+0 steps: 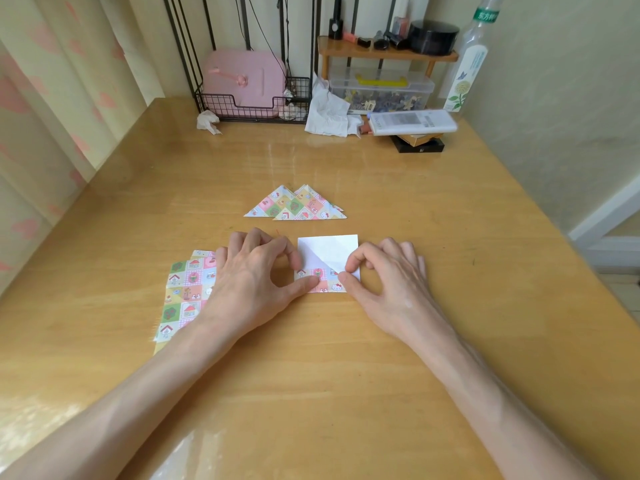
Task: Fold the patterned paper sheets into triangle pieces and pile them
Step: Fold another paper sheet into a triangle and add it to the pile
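- While the sheet lay white side up between both hands, with a patterned flap folded over its 6 o'clock edge, the step in hand looked like an early fold of one more piece, well short of a triangle.
- At its 9 o'clock, the stack of unfolded paper lay on the table, partly under the left wrist.
- The left hand was curled. Its thumb lay on the flap's left part and its forefinger tip was down at the sheet's left edge, a narrow hold on that paper alone.
- At the sheet's 12 o'clock, apart from it, the triangles lay overlapped in a loose pile.
- The right hand nipped the flap's right corner, at the sheet's 4 o'clock, between thumb and forefinger, nearly closed. Its other fingers were curled and off the paper.
- The next move, as I judged it, called for squaring the edges and pressing the crease flat before any diagonal fold. A slip by either thumb would skew it.
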